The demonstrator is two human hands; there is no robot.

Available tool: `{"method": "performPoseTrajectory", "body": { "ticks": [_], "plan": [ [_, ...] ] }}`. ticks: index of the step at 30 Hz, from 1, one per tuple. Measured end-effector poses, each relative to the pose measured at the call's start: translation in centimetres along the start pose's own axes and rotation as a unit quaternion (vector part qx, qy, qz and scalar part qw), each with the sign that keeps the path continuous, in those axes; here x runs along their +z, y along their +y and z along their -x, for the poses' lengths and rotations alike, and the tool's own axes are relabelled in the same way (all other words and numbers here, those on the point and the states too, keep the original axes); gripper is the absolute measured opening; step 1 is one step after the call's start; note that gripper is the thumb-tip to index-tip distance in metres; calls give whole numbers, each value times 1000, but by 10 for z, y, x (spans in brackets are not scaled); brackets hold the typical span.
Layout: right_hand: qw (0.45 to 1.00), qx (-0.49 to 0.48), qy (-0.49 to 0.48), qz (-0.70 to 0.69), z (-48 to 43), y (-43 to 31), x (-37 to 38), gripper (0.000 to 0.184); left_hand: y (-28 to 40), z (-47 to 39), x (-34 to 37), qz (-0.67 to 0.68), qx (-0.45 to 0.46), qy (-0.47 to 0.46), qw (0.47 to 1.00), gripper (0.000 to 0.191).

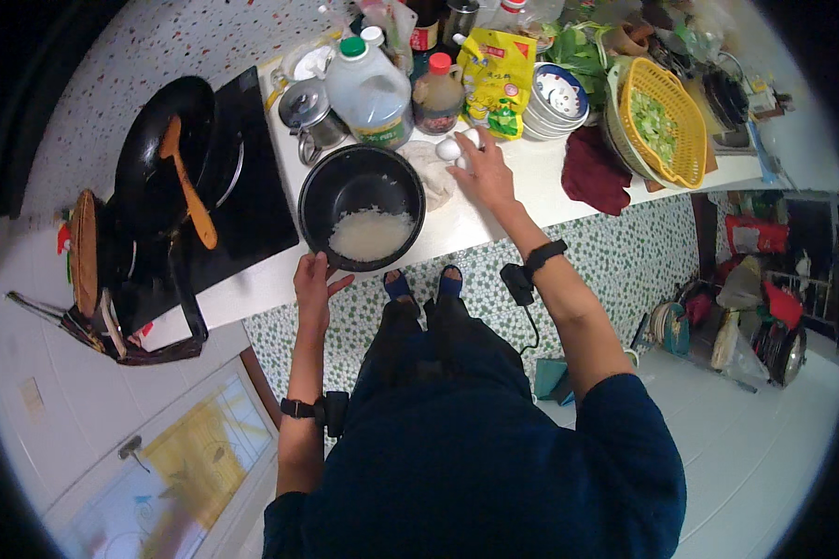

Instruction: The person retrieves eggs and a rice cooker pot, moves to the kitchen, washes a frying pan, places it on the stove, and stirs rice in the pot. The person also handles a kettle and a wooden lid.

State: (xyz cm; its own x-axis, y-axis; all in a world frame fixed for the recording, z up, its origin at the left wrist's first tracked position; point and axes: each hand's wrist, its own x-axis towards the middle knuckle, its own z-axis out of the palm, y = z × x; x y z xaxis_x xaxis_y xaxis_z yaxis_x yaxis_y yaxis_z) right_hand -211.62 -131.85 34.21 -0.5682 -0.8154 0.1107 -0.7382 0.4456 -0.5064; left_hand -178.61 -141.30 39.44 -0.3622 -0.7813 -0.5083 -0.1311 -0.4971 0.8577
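A black inner pot (311, 189), with white rice (370, 234) heaped toward its near side, is by the counter's front edge. My left hand (312, 286) grips the pot at its near-left rim, partly hidden by the wall. To the right, my right hand (486, 171) has its fingers around white eggs (449, 150); the fingers cover part of them, so their number is unclear. A pale cloth (430, 178) lies between the pot and the eggs. Just behind the eggs stand a red-capped bottle (439, 94) and a yellow seasoning bag (496, 80).
At left, a black wok (136, 161) with a wooden spatula (189, 189) sits on the black cooktop (259, 216). Behind the pot are a large green-capped jug (367, 87) and a metal canister (311, 112). Stacked bowls (556, 105), a maroon cloth (594, 171) and a yellow basket (692, 140) of chopped greens stand right.
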Motion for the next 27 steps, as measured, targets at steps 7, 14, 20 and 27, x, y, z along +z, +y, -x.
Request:
{"method": "performPoseTrajectory", "body": {
  "ticks": [7, 14, 20, 27],
  "plan": [
    [998, 20, 30, -56, 16, 11, 0, 67, -2, 10, -3, -14, -6, 0, 1000, 17],
    [994, 15, 61, -86, 29, 14, -2, 72, -9, 19, -8, -11, -12, 0, 1000, 18],
    [987, 46, 65, -137, 43, 24, -1, 71, -15, 27, -15, -101, -13, 45, 994, 20],
    [982, 83, 57, -160, 58, 35, 8, 63, -20, 60, 29, -311, 11, -189, 931, 24]
  ]
}}
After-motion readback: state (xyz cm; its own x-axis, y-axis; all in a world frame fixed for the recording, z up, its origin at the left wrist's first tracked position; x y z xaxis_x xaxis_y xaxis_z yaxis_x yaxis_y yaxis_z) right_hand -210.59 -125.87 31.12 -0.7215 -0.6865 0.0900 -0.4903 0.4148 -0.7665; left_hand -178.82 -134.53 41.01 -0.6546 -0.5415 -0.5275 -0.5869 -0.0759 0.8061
